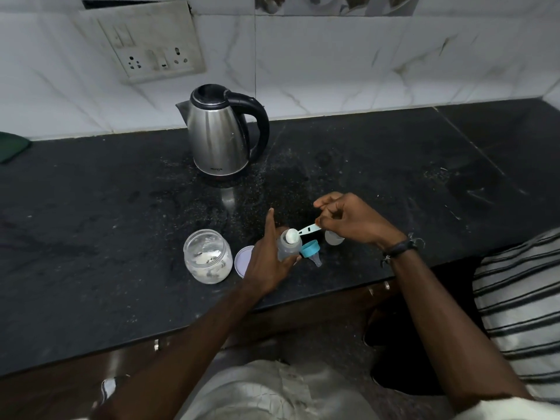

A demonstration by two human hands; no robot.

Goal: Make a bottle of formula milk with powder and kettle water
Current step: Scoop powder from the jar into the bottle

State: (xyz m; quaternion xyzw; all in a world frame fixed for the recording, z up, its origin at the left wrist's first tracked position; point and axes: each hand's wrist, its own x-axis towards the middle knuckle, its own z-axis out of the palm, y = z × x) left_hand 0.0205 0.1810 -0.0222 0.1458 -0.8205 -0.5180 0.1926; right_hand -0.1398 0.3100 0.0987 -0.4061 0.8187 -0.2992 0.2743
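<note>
left hand [269, 262] grips bottle [289, 245] upright on counter [394, 177]; right hand [351, 221] fingers pinch scoop [303, 231] over mouth. tip slowly, keep bowl centred, avoid spilling powder.

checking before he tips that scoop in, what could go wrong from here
1. The scoop sits heaped over the narrow mouth of the bottle; powder could spill onto the counter.
2. The left hand holds the bottle only from one side, so a nudge from the right hand might tip it.
3. The teat ring lies on the speckled counter and may pick up dirt.
</note>
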